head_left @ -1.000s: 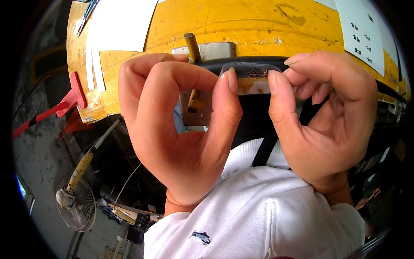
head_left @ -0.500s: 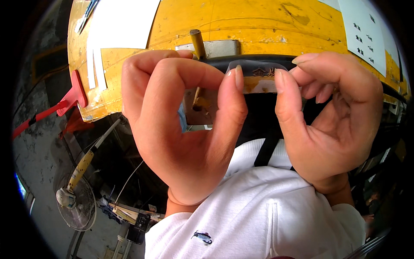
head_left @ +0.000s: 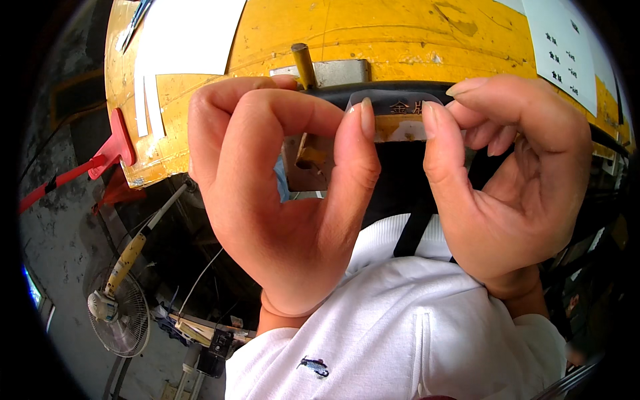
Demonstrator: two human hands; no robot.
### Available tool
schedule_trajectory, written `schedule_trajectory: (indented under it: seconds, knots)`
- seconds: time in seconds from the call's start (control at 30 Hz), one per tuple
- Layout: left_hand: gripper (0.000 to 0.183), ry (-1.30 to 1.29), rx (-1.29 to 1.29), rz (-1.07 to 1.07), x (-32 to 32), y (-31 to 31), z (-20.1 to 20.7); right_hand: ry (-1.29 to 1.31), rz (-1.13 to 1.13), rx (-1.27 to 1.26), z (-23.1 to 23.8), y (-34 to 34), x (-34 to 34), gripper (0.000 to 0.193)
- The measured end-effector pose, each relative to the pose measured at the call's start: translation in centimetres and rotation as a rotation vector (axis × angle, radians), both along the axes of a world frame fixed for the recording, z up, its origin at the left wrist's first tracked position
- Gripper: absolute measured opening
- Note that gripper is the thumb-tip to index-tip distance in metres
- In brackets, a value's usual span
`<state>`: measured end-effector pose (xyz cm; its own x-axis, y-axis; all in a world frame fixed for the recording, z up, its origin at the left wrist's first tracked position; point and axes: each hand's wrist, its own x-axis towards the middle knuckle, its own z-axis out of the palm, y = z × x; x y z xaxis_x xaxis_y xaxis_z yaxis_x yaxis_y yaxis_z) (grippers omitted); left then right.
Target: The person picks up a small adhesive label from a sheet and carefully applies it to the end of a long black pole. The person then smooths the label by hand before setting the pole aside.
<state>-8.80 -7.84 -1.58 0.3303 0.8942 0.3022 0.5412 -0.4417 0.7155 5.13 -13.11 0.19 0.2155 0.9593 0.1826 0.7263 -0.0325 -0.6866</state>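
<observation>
Between my two hands a small clear plastic film [head_left: 381, 104] with dark printed characters is stretched near the yellow table's front edge. My left hand [head_left: 287, 180] pinches its left end between thumb and forefinger. At the other end, my right hand [head_left: 513, 167] pinches it the same way, the remaining fingers curled behind. The thumbs face me, and the film bows slightly upward. Just past my left fingers a metal plate [head_left: 343, 72] with an upright rod [head_left: 304, 65] sits at the table edge. Part of a metal fixture [head_left: 310, 160] shows through the gap in my left hand.
The worn yellow table [head_left: 387, 33] spreads out ahead. White paper [head_left: 193, 37] and blue scissors [head_left: 137, 20] lie at its left, a printed sheet [head_left: 563, 60] at its right. A red-handled tool [head_left: 117, 150] leans by the left corner. A fan [head_left: 120, 310] stands on the floor.
Both hands and the film have shifted very slightly, with the film a little higher and more of its print showing. The pinch grips are unchanged.
</observation>
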Motion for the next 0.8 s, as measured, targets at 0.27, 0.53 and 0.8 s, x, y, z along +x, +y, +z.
schedule_trajectory:
  seconds: [0.27, 0.53, 0.8]
  knots:
    - [0.014, -0.015, 0.010, -0.013, -0.1, 0.0, -0.1, -0.018, -0.001, -0.007, 0.0, 0.0, -0.1, 0.043]
    - [0.013, -0.009, 0.010, -0.001, -0.1, 0.0, -0.1, -0.072, 0.032, 0.456, -4.3, -0.8, 1.2, 0.035]
    - [0.013, -0.031, 0.004, -0.033, -0.1, 0.2, -0.1, -0.524, 0.123, 0.103, -4.1, -3.6, -0.9, 0.062]
